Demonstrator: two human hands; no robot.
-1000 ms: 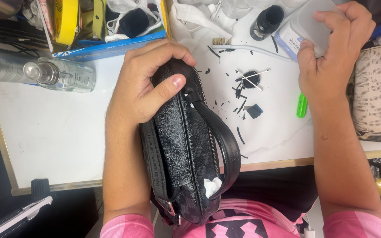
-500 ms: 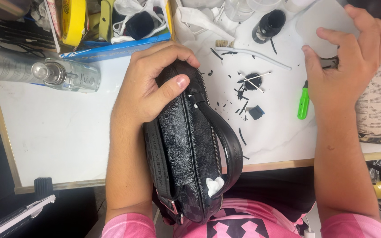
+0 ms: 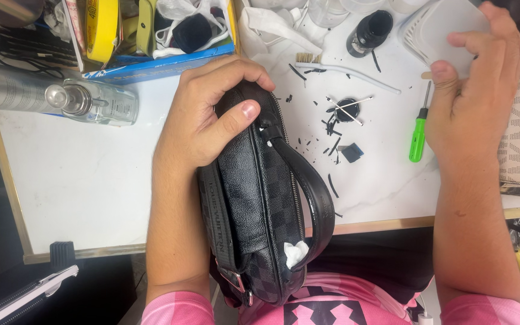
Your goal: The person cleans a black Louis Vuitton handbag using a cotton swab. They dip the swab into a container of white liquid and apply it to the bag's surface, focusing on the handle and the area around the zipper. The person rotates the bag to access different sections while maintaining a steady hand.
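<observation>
1. Black checkered bag (image 3: 260,198) stood on end between the edge of the white table (image 3: 79,180) and the lap, handle (image 3: 311,186) arching off its right side, a wad of white tissue (image 3: 296,253) tucked at the lower handle joint.
2. Left hand (image 3: 212,117) clamped over the bag's top end, fingers curled around it, thumb pressed flat on the front panel.
3. Right hand (image 3: 473,90) up at the far right, thumb and fingers pinching a thin white sheet (image 3: 446,27).
4. Between the hands: green screwdriver (image 3: 417,135), black scraps (image 3: 332,129), cotton swabs across a small black cap (image 3: 347,108), toothbrush (image 3: 332,66), dark bottle (image 3: 369,30).
5. Further left: clear glass bottle (image 3: 97,102) lying on its side.
6. Likely risks: bag slipping off the table edge under a one-handed grip; wet residue near the handle smearing onto the thumb or panel; scraps sticking to the leather.
</observation>
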